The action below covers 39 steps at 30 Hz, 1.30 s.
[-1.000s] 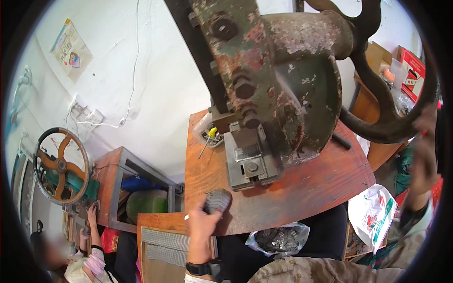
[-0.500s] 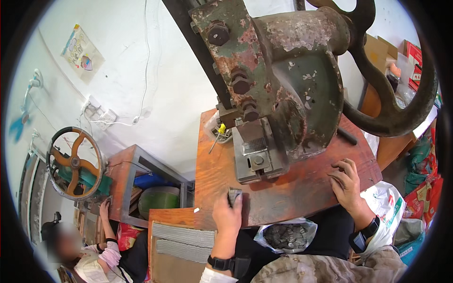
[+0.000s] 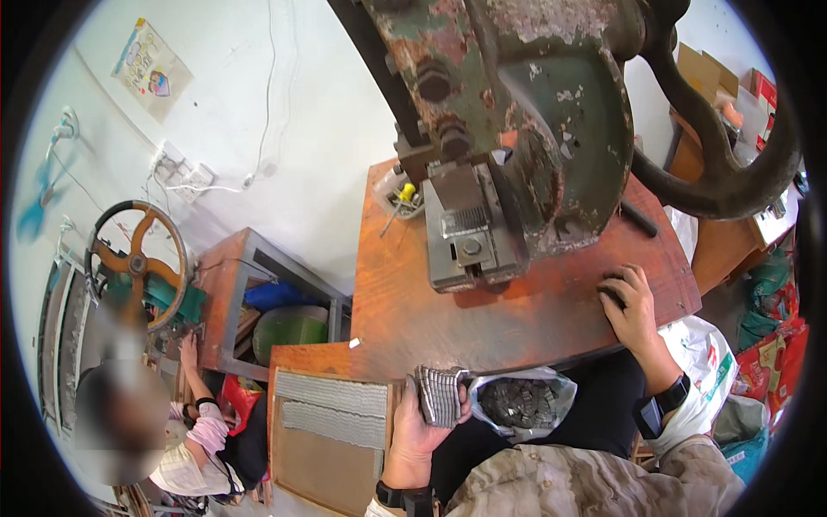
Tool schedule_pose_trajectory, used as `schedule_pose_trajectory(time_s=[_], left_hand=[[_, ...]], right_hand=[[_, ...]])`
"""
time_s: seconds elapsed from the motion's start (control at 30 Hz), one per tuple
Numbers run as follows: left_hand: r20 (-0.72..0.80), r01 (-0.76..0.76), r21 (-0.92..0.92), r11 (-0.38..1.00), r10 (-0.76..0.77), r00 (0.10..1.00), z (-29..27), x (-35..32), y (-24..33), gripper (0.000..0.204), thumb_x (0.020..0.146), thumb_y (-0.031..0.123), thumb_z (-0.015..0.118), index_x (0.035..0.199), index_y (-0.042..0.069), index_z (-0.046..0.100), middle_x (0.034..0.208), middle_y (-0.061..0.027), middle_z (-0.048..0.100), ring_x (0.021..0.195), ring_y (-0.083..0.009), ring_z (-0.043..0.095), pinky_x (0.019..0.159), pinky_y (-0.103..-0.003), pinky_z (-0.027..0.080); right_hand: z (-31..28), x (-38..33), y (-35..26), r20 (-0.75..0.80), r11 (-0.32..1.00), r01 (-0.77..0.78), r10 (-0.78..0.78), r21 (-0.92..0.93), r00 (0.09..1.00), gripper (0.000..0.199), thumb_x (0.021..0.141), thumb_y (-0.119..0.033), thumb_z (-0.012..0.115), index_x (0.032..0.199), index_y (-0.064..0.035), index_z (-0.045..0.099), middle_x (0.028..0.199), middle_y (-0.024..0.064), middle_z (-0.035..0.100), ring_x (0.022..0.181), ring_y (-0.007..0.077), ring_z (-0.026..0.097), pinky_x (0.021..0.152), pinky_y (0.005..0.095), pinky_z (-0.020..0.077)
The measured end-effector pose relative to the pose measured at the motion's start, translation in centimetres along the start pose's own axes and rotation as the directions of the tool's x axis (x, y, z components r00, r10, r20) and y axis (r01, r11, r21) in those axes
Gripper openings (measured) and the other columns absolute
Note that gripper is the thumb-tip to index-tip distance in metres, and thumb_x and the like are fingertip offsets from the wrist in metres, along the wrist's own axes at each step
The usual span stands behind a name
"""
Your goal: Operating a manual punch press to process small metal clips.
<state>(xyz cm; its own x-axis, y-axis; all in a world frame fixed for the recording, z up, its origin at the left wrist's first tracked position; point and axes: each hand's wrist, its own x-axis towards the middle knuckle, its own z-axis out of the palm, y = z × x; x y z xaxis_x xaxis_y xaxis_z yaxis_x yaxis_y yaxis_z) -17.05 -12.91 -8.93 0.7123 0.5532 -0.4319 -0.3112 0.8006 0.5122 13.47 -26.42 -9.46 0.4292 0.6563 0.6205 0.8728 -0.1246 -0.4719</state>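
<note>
My left hand (image 3: pixel 415 435) is closed around a stack of small ridged metal strips (image 3: pixel 441 396), held over the near table edge beside my lap. On the right side of the wooden table (image 3: pixel 396 310) rests my right hand (image 3: pixel 633 306); its fingers are loosely bent, a little apart, with nothing visible in them. Between the hands stands a heavy hand press (image 3: pixel 560 155) with worn green paint. Under its ram, a steel die block (image 3: pixel 472 250) has a ridged metal piece on it. An open plastic bag (image 3: pixel 564 403) of dark metal pieces lies in my lap.
A wooden tray (image 3: pixel 319 461) with rows of metal strips is at the near left. A small tub (image 3: pixel 392 185) with a yellow-handled screwdriver (image 3: pixel 405 194) stands behind the die. The press's curved handwheel (image 3: pixel 724 194) reaches right. A co-worker (image 3: pixel 194 448) sits left, by another handwheel (image 3: pixel 136 263).
My left hand has moved down toward my lap and turned, showing more of the strip stack. My right hand stays on the table. The view has tilted downward.
</note>
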Motion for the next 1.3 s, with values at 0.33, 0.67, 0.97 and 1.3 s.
schedule_pose_trajectory(time_s=[0.33, 0.67, 0.97, 1.3], left_hand=[[-0.109, 0.141, 0.690, 0.710, -0.091, 0.990, -8.7, 2.1, -7.5, 0.042, 0.084, 0.021, 0.062, 0.113, -0.009, 0.052, 0.107, -0.0205, 0.060, 0.097, -0.0261, 0.060, 0.086, -0.034, 0.046], [-0.108, 0.464, 0.886, 0.016, 0.979, 0.173, -29.3, -7.0, 8.8, 0.032, 0.079, 0.014, 0.062, 0.108, -0.001, 0.060, 0.109, -0.0217, 0.058, 0.102, -0.0401, 0.052, 0.093, -0.043, 0.039], [-0.510, 0.470, 0.842, 0.265, 0.677, 0.531, -41.6, -10.3, 22.0, 0.059, 0.075, 0.026, 0.072, 0.121, -0.004, 0.052, 0.113, -0.0222, 0.059, 0.098, -0.0279, 0.060, 0.085, -0.035, 0.047], [-0.514, 0.382, 0.856, 0.349, 0.662, 0.546, -45.4, -10.8, 24.2, 0.055, 0.061, 0.013, 0.083, 0.107, -0.007, 0.060, 0.096, -0.0160, 0.066, 0.086, -0.0191, 0.063, 0.077, -0.030, 0.050]], right_hand=[[2.0, 0.3, -1.3, 0.050, 0.993, 0.061, -0.056, -0.106, 0.997, 0.015, 0.069, -0.003, 0.063, 0.084, -0.0016, 0.063, 0.093, 0.0129, 0.059, 0.097, 0.0341, 0.053, 0.081, 0.0404, 0.0454], [1.0, -1.2, 0.8, 0.099, 0.984, 0.052, -0.035, -0.172, 0.994, 0.013, 0.074, 0.001, 0.057, 0.087, 0.0027, 0.059, 0.096, 0.0159, 0.057, 0.099, 0.0342, 0.052, 0.088, 0.0395, 0.0402], [0.9, -2.1, 4.0, 0.143, 0.972, -0.014, 0.049, -0.236, 0.989, 0.012, 0.083, 0.002, 0.050, 0.093, 0.0042, 0.056, 0.104, 0.0170, 0.054, 0.098, 0.0312, 0.052, 0.089, 0.0350, 0.0385], [0.0, -2.7, 7.0, 0.160, 0.912, 0.012, 0.060, -0.411, 0.985, 0.016, 0.086, -0.003, 0.050, 0.099, 0.0037, 0.057, 0.112, 0.0170, 0.054, 0.107, 0.0308, 0.051, 0.095, 0.0358, 0.0356]])
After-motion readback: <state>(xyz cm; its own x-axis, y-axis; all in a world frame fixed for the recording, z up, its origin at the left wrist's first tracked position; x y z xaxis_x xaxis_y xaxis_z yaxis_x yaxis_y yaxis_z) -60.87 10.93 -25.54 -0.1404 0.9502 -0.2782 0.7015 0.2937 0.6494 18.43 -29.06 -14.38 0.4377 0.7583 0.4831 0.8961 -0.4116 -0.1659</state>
